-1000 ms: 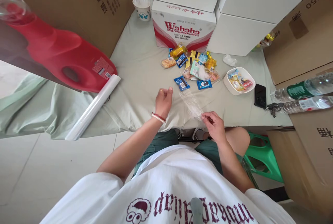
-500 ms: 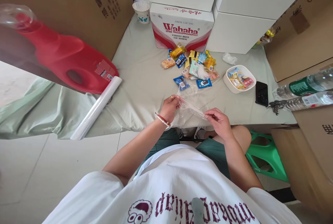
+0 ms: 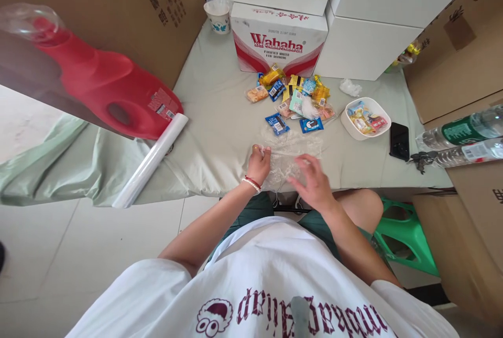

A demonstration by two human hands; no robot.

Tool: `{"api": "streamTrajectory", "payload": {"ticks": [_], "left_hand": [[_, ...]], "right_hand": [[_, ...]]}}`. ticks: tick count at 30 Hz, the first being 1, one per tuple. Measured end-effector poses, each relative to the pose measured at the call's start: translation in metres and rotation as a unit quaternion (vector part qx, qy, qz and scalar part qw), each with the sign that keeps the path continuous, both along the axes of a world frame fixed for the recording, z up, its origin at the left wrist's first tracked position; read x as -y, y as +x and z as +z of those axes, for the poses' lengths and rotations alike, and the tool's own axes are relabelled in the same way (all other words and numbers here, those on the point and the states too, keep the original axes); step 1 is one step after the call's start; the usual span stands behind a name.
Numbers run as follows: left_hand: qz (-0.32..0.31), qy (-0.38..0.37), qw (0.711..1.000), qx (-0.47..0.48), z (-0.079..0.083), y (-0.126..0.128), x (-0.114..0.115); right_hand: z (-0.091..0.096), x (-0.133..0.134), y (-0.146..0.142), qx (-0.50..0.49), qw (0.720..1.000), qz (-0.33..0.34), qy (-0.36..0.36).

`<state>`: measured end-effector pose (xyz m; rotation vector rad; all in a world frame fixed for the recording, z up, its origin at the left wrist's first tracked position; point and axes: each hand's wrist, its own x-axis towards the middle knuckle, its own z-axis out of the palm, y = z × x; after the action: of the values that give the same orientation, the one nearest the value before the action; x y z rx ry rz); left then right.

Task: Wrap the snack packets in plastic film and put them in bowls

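A clear, crinkled sheet of thin plastic (image 3: 280,166), perhaps a bag or cling film, lies at the table's front edge. My left hand (image 3: 259,165) is closed on its left side, thumb pressed to the fingers. Over the right part of the sheet is my right hand (image 3: 312,182), slightly blurred, its fingers apart and holding nothing. Just beyond the plastic lie two blue snack packets (image 3: 277,124), with a heap of small wrapped snacks (image 3: 296,99) behind them. A white square tub (image 3: 348,127) to the right has several wrapped snacks inside.
A white roll (image 3: 151,162) and a large red bottle (image 3: 118,86) lie on the left. The Wahaha carton (image 3: 277,39) stands at the back beside white boxes. To the right are a black phone (image 3: 400,141), clear bottles (image 3: 463,131) and a green stool (image 3: 408,238).
My right hand has let go of the plastic's right end and moved left, fingers spreading. The sheet, stretched between both hands before, now lies wider and looser on the table.
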<state>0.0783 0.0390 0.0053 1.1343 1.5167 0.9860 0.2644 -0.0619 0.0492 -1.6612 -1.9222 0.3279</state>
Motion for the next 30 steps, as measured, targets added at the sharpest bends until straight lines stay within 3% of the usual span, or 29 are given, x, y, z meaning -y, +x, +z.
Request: {"api": "streamTrajectory", "payload": {"ticks": [2, 4, 10, 14, 17, 19, 21, 24, 27, 30], "left_hand": [[-0.018, 0.023, 0.997, -0.077, -0.002, -0.001, 0.001], [-0.035, 0.039, 0.986, -0.157, -0.003, -0.006, -0.001], [-0.032, 0.039, 0.962, -0.268, -0.007, -0.031, -0.012], [-0.014, 0.051, 0.945, -0.324, -0.016, -0.035, -0.008], [0.003, 0.150, 0.924, -0.351, -0.021, -0.035, 0.002], [0.001, 0.241, 0.896, -0.372, -0.021, -0.037, 0.010], [-0.040, 0.316, 0.865, -0.388, -0.019, -0.039, 0.016], [-0.191, 0.361, 0.822, -0.397, -0.013, -0.043, 0.021], [-0.295, 0.316, 0.796, -0.424, -0.012, -0.051, 0.023], [-0.327, 0.264, 0.790, -0.446, -0.016, -0.063, 0.027]], "right_hand": [[-0.013, -0.007, -0.012, 0.057, 0.988, 0.085, -0.115], [-0.027, -0.014, -0.009, 0.066, 0.978, 0.093, -0.173], [-0.043, -0.007, 0.042, -0.093, 0.988, 0.062, -0.110], [-0.041, 0.018, 0.072, -0.140, 0.979, 0.040, -0.140], [-0.032, 0.028, 0.095, -0.154, 0.969, 0.058, -0.184], [-0.021, 0.020, 0.107, -0.140, 0.975, 0.040, -0.168], [-0.008, -0.003, 0.110, -0.090, 0.988, 0.005, -0.124], [0.007, -0.061, 0.088, 0.040, 0.996, 0.032, -0.069], [0.009, -0.126, 0.054, 0.198, 0.971, 0.110, -0.078], [0.005, -0.180, 0.042, 0.294, 0.942, 0.120, -0.108]]}}
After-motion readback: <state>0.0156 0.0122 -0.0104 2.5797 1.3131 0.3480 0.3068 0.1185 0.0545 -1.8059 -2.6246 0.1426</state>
